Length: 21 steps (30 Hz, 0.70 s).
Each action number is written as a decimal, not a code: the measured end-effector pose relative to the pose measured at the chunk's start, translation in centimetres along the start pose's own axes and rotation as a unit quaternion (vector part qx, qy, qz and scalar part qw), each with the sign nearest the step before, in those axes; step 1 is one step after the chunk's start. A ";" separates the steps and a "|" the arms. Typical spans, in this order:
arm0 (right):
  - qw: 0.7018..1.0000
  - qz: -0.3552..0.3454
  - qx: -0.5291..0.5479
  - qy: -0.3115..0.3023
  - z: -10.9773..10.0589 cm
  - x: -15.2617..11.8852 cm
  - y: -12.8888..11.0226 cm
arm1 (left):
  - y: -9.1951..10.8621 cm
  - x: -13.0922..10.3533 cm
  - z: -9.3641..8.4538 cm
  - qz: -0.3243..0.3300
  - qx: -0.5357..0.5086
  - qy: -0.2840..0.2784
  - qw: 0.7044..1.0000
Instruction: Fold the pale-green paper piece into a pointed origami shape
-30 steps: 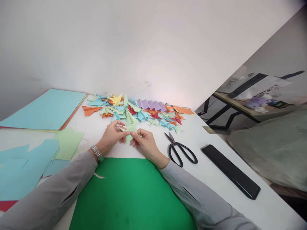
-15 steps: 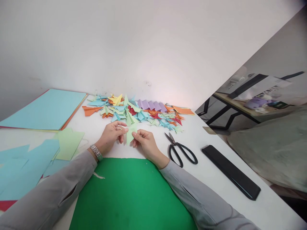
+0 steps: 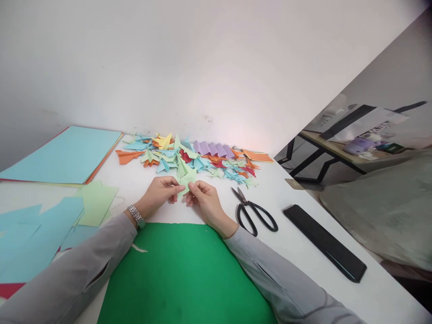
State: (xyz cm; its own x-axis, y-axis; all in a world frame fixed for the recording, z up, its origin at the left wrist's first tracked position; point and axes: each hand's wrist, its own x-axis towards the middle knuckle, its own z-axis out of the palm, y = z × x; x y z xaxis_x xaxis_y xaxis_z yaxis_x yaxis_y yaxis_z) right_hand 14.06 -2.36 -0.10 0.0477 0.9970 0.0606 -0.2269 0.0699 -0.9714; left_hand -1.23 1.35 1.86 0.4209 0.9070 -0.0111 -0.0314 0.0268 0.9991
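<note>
A small light green paper [image 3: 185,181] is pinched between both hands, above the white table. My left hand [image 3: 165,189], with a metal watch at the wrist, has thumb and fingers closed on its left side. On its right side, my right hand [image 3: 203,197] grips it between thumb and fingers. Just beyond the hands lies a heap of folded paper shapes [image 3: 199,158] in several colours, among them a purple pleated strip [image 3: 213,149]. A green sheet [image 3: 189,274] lies nearest the body, below both hands.
Black-handled scissors [image 3: 253,211] lie open right of my right hand, with a long black case [image 3: 324,243] farther right. At left are a stack of coloured sheets [image 3: 64,153] and loose blue papers [image 3: 57,229]. A wall rises behind the table.
My left thumb has moved right and slightly down, closer to my right thumb. The green paper has turned, and its lower part now shows less below the fingers.
</note>
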 end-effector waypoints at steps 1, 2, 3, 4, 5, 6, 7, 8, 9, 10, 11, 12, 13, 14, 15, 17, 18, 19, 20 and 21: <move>1.000 0.000 -0.002 -0.002 0.0 0.0 -0.1 | 0.0 0.0 0.0 -0.001 -0.006 0.001 1.000; 1.000 -0.001 -0.005 -0.005 0.0 -0.1 -0.1 | 0.0 0.0 -0.1 -0.002 -0.014 0.001 1.000; 1.000 -0.003 -0.010 -0.008 0.1 -0.1 -0.1 | 0.0 0.0 -0.1 -0.003 -0.020 0.001 1.000; 1.000 -0.006 -0.016 -0.013 0.1 -0.2 -0.2 | 0.0 0.0 -0.1 -0.004 -0.024 0.003 1.000; 0.999 -0.010 -0.025 -0.018 0.0 -0.2 -0.2 | 0.0 0.0 -0.2 -0.004 -0.025 0.006 1.000; 0.999 -0.013 -0.034 -0.023 0.0 -0.2 -0.2 | 0.0 0.1 -0.2 -0.004 -0.022 0.010 1.000; 0.999 -0.015 -0.043 -0.028 0.0 -0.3 -0.3 | -0.1 0.1 -0.2 -0.003 -0.019 0.013 1.000; 0.998 -0.015 -0.053 -0.031 0.0 -0.3 -0.3 | -0.1 0.1 -0.2 -0.003 -0.018 0.013 1.000; 0.997 -0.016 -0.062 -0.031 -0.1 -0.3 -0.3 | -0.2 0.1 -0.2 -0.004 -0.019 0.011 1.000; 0.997 -0.017 -0.072 -0.030 -0.1 -0.3 -0.3 | -0.1 0.1 -0.2 -0.007 -0.022 0.009 1.000; 0.996 -0.018 -0.080 -0.027 -0.1 -0.4 -0.3 | -0.1 0.1 -0.2 -0.010 -0.026 0.007 1.000; 0.996 -0.019 -0.087 -0.024 -0.1 -0.4 -0.4 | -0.1 0.1 -0.1 -0.013 -0.030 0.008 0.999; 0.995 -0.019 -0.091 -0.021 0.0 -0.4 -0.4 | 0.0 0.1 -0.1 -0.015 -0.033 0.011 0.999; 0.995 -0.017 -0.092 -0.020 0.0 -0.4 -0.4 | 0.1 0.1 -0.1 -0.015 -0.035 0.016 0.999; 0.996 -0.014 -0.087 -0.020 0.0 -0.4 -0.4 | 0.1 0.1 -0.1 -0.014 -0.037 0.020 0.999; 0.997 -0.003 -0.068 -0.027 0.1 -0.3 -0.3 | 0.1 0.1 0.0 -0.008 -0.039 0.026 0.999; 0.998 0.002 -0.057 -0.033 0.1 -0.3 -0.2 | 0.1 0.1 0.0 -0.006 -0.040 0.028 0.999; 0.998 0.005 -0.047 -0.039 0.1 -0.3 -0.2 | 0.1 0.1 0.0 -0.005 -0.041 0.031 0.999; 0.998 0.007 -0.041 -0.044 0.1 -0.3 -0.1 | 0.0 0.2 -0.1 -0.005 -0.040 0.032 0.999; 0.998 0.008 -0.037 -0.049 0.1 -0.2 0.0 | 0.0 0.1 -0.1 -0.004 -0.037 0.033 0.999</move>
State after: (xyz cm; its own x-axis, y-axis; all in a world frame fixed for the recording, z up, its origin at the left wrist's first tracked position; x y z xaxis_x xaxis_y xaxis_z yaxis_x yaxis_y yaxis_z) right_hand 13.93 -2.59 -0.05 -0.0510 0.9967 0.0639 -0.1546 0.0553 -0.9864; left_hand -1.22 1.51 1.88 0.3608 0.9323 -0.0245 -0.0966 0.0635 0.9933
